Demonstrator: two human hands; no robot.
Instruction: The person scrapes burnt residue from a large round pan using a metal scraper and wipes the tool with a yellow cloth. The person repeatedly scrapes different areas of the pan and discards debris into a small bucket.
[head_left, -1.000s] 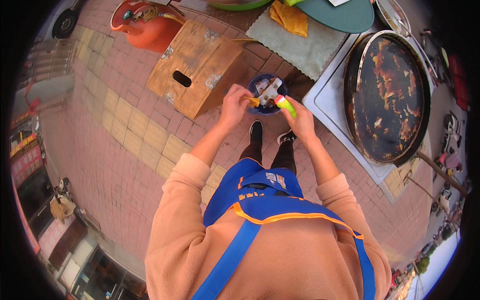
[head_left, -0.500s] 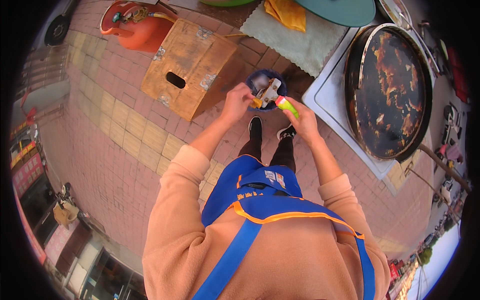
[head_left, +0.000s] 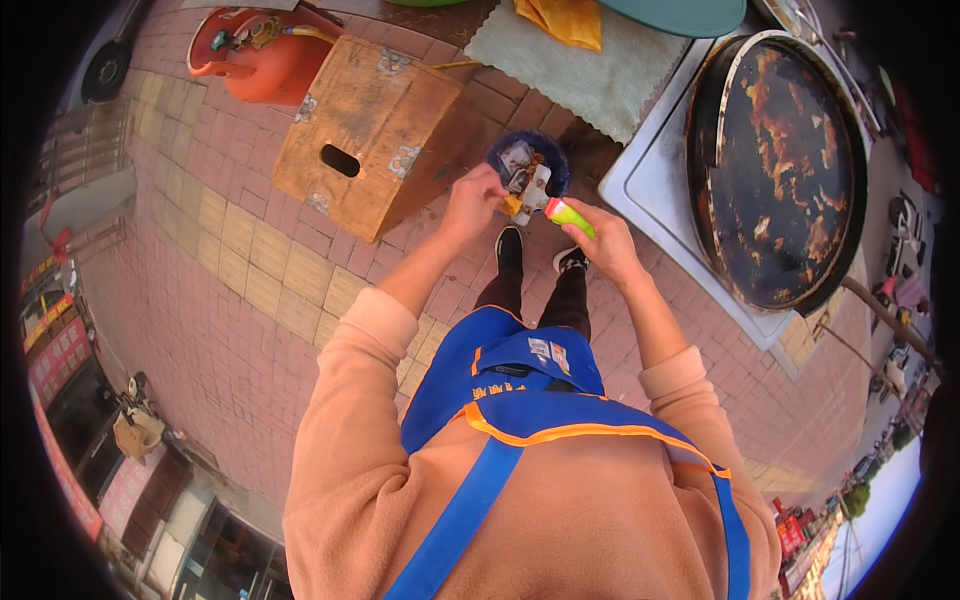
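Over the blue bucket (head_left: 527, 160) | scraper (head_left: 535, 190): pale smeared blade, green-yellow handle | right hand (head_left: 600, 240) gripping handle | left hand (head_left: 472, 200) pinching a yellow scrap (head_left: 511, 205) at blade

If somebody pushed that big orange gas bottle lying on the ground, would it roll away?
Probably a little. The orange gas cylinder lies on its rounded side on the brick paving, so it could roll. It looks like metal, likely heavy, and the wooden box close beside it might stop it.
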